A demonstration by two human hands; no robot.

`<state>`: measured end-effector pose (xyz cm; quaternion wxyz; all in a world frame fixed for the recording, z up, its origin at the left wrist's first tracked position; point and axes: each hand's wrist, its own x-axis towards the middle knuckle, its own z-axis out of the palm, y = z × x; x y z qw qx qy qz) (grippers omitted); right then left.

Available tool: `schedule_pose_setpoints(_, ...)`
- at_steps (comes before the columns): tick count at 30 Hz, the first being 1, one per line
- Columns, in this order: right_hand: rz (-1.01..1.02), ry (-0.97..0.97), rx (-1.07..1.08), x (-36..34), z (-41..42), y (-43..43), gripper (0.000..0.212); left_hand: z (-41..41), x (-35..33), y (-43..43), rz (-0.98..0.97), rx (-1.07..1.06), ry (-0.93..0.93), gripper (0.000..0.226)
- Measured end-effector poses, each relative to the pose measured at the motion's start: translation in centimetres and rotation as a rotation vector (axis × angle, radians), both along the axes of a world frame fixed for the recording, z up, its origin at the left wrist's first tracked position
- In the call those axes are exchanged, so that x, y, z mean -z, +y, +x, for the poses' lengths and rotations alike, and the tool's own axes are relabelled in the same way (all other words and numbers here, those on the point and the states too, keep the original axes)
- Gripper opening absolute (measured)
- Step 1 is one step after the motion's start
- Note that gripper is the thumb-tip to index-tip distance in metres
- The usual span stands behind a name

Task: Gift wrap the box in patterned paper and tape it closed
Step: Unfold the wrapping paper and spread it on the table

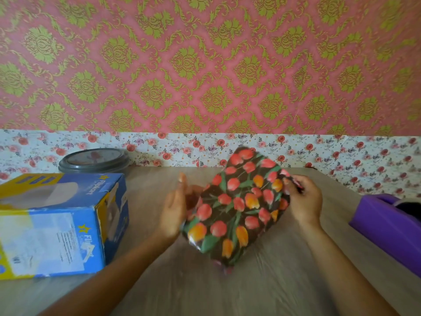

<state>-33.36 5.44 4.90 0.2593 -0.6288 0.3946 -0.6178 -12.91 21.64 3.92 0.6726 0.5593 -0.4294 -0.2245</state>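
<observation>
The box [237, 206] is covered in dark paper printed with red and orange tulips. It is tilted, its near corner low over the wooden table [262, 286]. My left hand [174, 208] lies flat against the box's left side with straight fingers. My right hand [304, 199] grips the paper at the box's right end with curled fingers. The far side of the box is hidden.
A blue and yellow cardboard carton [59, 224] stands at the left. Behind it sits a round grey lid [94, 160]. A purple tape dispenser [391, 222] rests at the right edge. A floral wall strip runs along the table's back.
</observation>
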Motion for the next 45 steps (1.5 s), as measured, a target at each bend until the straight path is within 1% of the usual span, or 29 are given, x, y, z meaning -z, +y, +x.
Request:
schedule_pose_setpoints(2,0.018,-0.163,0.205,0.2,-0.5,-0.2,0.012,-0.5,-1.7,0.4,-0.17,-0.164,-0.025,0.065)
schedule_pose_setpoints(3,0.008,-0.212,0.247,0.3,-0.5,-0.2,0.014,-0.3,-2.1,0.9,-0.231,-0.211,-0.039,0.057)
schedule_pose_setpoints(4,-0.019,-0.231,0.246,0.2,-0.3,0.3,0.014,-0.3,-2.3,1.2,-0.257,-0.239,-0.068,0.05)
schedule_pose_setpoints(6,-0.105,-0.214,0.145,0.4,0.9,1.5,0.008,-0.1,-1.8,1.2,-0.25,-0.306,-0.158,0.032)
schedule_pose_setpoints(7,-0.158,-0.179,0.07,0.5,1.6,2.3,0.003,-0.1,-1.3,1.1,-0.208,-0.329,-0.232,0.025)
schedule_pose_setpoints(8,-0.222,-0.142,-0.006,0.6,2.4,3.2,0.008,-0.2,-1.2,1.0,-0.169,-0.346,-0.292,0.023)
schedule_pose_setpoints(9,-0.309,-0.097,-0.09,0.7,3.2,4.0,0.014,-0.3,-1.3,1.0,-0.144,-0.349,-0.336,0.025)
schedule_pose_setpoints(11,-0.5,0.022,-0.284,0.8,4.3,5.6,0.018,-0.7,-1.4,1.0,-0.133,-0.301,-0.345,0.034)
schedule_pose_setpoints(12,-0.584,0.117,-0.378,0.9,4.7,6.4,0.018,-1.1,-1.7,1.1,-0.146,-0.261,-0.293,0.038)
schedule_pose_setpoints(13,-0.656,0.226,-0.453,1.1,5.1,6.9,0.018,-1.5,-2.2,1.2,-0.176,-0.208,-0.202,0.042)
schedule_pose_setpoints(15,-0.731,0.398,-0.574,1.6,5.5,7.4,0.019,-1.9,-2.8,1.3,-0.22,-0.122,-0.023,0.047)
schedule_pose_setpoints(16,-0.72,0.447,-0.611,1.8,5.6,7.4,0.018,-2.0,-3.0,1.4,-0.218,-0.108,0.012,0.043)
schedule_pose_setpoints(17,-0.674,0.469,-0.633,1.9,5.5,7.4,0.016,-2.0,-3.1,1.4,-0.195,-0.12,-0.006,0.033)
schedule_pose_setpoints(18,-0.594,0.466,-0.651,1.8,5.4,7.5,0.018,-2.0,-3.1,1.4,-0.179,-0.132,-0.03,0.021)
schedule_pose_setpoints(19,-0.491,0.442,-0.676,1.6,5.2,7.7,0.027,-2.0,-3.1,1.5,-0.178,-0.13,-0.039,0.02)
schedule_pose_setpoints(21,-0.312,0.339,-0.721,1.3,5.1,8.0,0.044,-1.8,-2.9,1.5,-0.206,-0.071,-0.059,0.029)
schedule_pose_setpoints(22,-0.275,0.285,-0.708,1.1,5.1,8.1,0.049,-1.9,-2.8,1.6,-0.221,-0.036,-0.086,0.035)
schedule_pose_setpoints(24,-0.308,0.23,-0.631,0.9,5.2,8.2,0.055,-2.4,-2.5,1.7,-0.255,0.023,-0.182,0.05)
schedule_pose_setpoints(26,-0.426,0.249,-0.53,0.5,5.1,8.3,0.056,-3.1,-2.2,1.7,-0.276,0.055,-0.307,0.059)
schedule_pose_setpoints(28,-0.539,0.257,-0.426,0.1,5.0,8.3,0.05,-3.6,-1.6,1.6,-0.283,0.054,-0.39,0.055)
schedule_pose_setpoints(31,-0.574,0.18,-0.384,-0.7,4.7,7.7,0.028,-3.7,-1.1,1.5,-0.278,-0.005,-0.432,0.045)
schedule_pose_setpoints(34,-0.549,0.212,-0.386,-0.5,4.6,7.3,0.017,-3.5,-0.9,1.2,-0.285,-0.039,-0.337,0.03)
schedule_pose_setpoints(36,-0.478,0.185,-0.388,-0.5,4.7,7.3,0.006,-3.2,-1.0,0.9,-0.293,-0.068,-0.26,0.03)
schedule_pose_setpoints(37,-0.427,0.137,-0.382,-0.7,4.7,7.3,0.005,-3.0,-1.0,0.8,-0.299,-0.076,-0.229,0.029)
schedule_pose_setpoints(39,-0.302,-0.004,-0.347,-1.1,4.5,6.9,0.015,-2.3,-1.1,0.6,-0.316,-0.084,-0.172,0.024)
schedule_pose_setpoints(40,-0.241,-0.063,-0.323,-1.2,4.2,6.6,0.015,-2.0,-1.1,0.6,-0.32,-0.079,-0.161,0.022)
schedule_pose_setpoints(43,-0.113,-0.12,-0.243,-1.2,3.8,5.5,0.006,-2.1,-0.9,0.3,-0.306,-0.038,-0.165,0.024)
schedule_pose_setpoints(45,-0.03,-0.158,-0.214,-1.0,3.8,5.1,0.005,-2.5,-0.9,0.1,-0.3,-0.004,-0.143,0.026)
